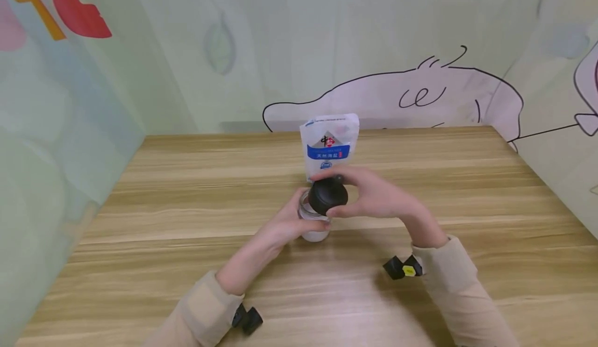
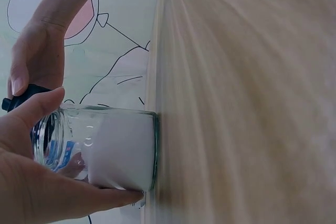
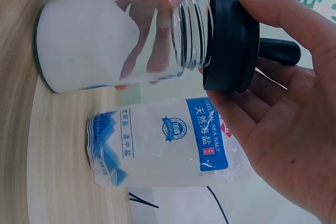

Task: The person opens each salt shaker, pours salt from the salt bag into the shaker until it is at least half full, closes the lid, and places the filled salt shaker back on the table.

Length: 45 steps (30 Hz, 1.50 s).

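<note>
A clear glass jar (image 2: 121,145), more than half full of white salt, stands upright on the table. My left hand (image 1: 291,222) grips it near the neck, thumb on the near side. My right hand (image 1: 374,194) holds a black lid (image 3: 231,43) with a small knob between thumb and fingers. The lid is tilted at the jar's mouth, and the threaded glass rim (image 3: 194,30) shows beside it in the right wrist view. Just behind the jar stands a white and blue bag of sea salt (image 1: 329,147), touched by neither hand.
The wood-grain table (image 1: 187,191) runs back to a printed cloth backdrop (image 1: 187,51) with cartoon drawings, which also hangs along both sides. Small black devices (image 1: 247,321) are strapped at both sleeve cuffs.
</note>
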Available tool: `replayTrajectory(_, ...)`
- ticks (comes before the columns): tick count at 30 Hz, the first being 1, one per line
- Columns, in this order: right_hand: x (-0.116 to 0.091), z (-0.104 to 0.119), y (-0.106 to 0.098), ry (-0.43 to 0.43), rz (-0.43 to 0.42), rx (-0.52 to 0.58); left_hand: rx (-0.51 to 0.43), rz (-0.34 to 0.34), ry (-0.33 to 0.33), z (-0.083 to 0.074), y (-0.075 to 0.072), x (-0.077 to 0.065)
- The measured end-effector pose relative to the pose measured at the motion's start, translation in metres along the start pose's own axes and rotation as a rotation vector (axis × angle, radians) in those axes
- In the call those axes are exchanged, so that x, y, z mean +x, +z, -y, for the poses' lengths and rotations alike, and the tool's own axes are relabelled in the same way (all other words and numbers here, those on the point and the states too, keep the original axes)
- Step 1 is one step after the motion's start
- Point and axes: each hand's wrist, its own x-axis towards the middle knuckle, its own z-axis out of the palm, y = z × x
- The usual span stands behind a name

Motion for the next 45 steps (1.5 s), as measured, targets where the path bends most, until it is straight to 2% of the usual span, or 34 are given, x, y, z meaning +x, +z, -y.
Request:
replayTrajectory(10, 0.006, 0.002, 0.008, -0.007, -0.006, -0.035, -0.038, 0.017, 0.029, 0.001, 0.001, 0.001)
replayTrajectory(15, 0.008, 0.002, 0.011, -0.002, -0.012, -0.045, -0.046, 0.024, 0.021, 0.001, 0.001, 0.001)
replayTrajectory(25, 0.011, 0.002, 0.015, 0.011, 0.007, -0.023, -0.069, 0.034, 0.009, -0.001, 0.000, 0.000)
replayTrajectory(32, 0.012, 0.002, 0.019, -0.005, -0.001, -0.014, -0.086, 0.046, 0.033, 0.000, 0.000, 0.000)
replayTrajectory(45, 0.014, 0.001, 0.022, -0.013, 0.014, 0.024, -0.072, 0.038, 0.030, 0.001, 0.000, 0.001)
